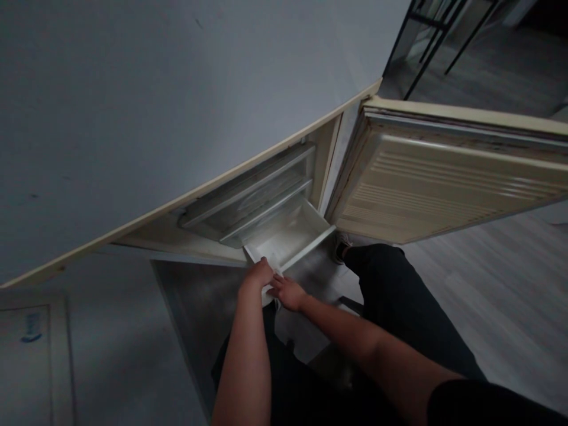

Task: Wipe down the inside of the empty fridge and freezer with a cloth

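A pale freezer drawer [288,236] is pulled out of the low compartment and tilts toward me; no contents can be made out in it. At its near left corner my two hands come together. My left hand [258,276] is closed there, its fingertips partly hidden. Just to its right, my right hand [287,292] has its fingers bent toward the left one. Between them shows a small whitish thing [274,276], too blurred to name. Behind the drawer, two closed drawers with clear fronts [261,192] remain inside the freezer.
The freezer door [444,183] stands wide on the right, with a worn, stained seal. A large pale upper door [199,89] overhangs the compartment. My legs in dark trousers [399,296] straddle the floor below. Black metal legs of furniture [430,47] stand at upper right.
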`<move>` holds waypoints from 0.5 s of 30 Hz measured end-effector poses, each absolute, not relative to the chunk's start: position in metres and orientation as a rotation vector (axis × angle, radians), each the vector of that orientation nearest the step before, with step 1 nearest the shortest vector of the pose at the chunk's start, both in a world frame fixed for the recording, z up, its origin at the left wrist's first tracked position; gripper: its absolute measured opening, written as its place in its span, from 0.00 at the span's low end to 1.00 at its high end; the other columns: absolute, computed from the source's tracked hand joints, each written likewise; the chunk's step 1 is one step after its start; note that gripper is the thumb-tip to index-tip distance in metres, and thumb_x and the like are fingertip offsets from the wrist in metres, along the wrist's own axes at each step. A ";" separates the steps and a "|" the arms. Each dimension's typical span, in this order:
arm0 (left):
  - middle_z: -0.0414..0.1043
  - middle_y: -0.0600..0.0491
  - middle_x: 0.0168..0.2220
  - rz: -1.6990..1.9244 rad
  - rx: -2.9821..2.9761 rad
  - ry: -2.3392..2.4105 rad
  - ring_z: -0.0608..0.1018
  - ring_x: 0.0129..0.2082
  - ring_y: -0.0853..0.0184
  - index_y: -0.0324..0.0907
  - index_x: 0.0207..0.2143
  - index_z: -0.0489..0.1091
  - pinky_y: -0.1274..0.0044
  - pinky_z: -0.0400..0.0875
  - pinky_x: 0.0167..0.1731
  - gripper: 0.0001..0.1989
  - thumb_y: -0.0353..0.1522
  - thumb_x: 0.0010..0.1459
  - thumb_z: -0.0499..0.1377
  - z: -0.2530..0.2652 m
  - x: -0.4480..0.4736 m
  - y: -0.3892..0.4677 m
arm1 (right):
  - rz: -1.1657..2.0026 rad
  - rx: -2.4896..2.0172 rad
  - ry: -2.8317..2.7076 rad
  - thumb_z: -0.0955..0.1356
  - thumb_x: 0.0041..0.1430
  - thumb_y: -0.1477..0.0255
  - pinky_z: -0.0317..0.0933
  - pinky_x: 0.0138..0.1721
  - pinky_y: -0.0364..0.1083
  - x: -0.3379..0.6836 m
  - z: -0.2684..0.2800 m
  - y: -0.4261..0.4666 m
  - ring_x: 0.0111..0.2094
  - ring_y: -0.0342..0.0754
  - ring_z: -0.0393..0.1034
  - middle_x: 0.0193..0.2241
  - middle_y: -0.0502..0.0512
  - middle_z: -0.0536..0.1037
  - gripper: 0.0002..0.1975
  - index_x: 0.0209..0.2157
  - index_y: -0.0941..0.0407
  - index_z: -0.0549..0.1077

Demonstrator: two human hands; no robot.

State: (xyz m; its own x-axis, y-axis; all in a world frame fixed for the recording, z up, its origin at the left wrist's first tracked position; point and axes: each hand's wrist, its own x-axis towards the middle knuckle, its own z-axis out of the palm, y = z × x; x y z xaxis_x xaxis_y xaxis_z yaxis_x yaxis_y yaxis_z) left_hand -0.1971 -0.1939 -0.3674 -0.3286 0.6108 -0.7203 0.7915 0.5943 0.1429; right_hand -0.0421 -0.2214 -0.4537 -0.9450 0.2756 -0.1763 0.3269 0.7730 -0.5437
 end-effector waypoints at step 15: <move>0.64 0.37 0.66 -0.151 1.143 1.914 0.70 0.65 0.58 0.35 0.67 0.59 0.74 0.65 0.59 0.29 0.40 0.68 0.50 -0.377 -0.198 -0.216 | -1.795 2.281 1.796 0.56 0.67 0.73 0.72 0.46 0.46 0.013 -0.506 -0.112 0.46 0.47 0.78 0.52 0.62 0.77 0.22 0.59 0.56 0.66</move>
State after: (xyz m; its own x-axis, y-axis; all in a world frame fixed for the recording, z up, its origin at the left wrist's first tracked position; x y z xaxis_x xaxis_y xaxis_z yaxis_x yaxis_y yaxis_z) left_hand -0.1984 -0.2164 -0.3767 -0.1933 0.6550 -0.7305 0.7614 0.5697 0.3093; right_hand 0.0132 -0.1124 -0.5064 -0.0865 0.8315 -0.5487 0.5494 -0.4196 -0.7225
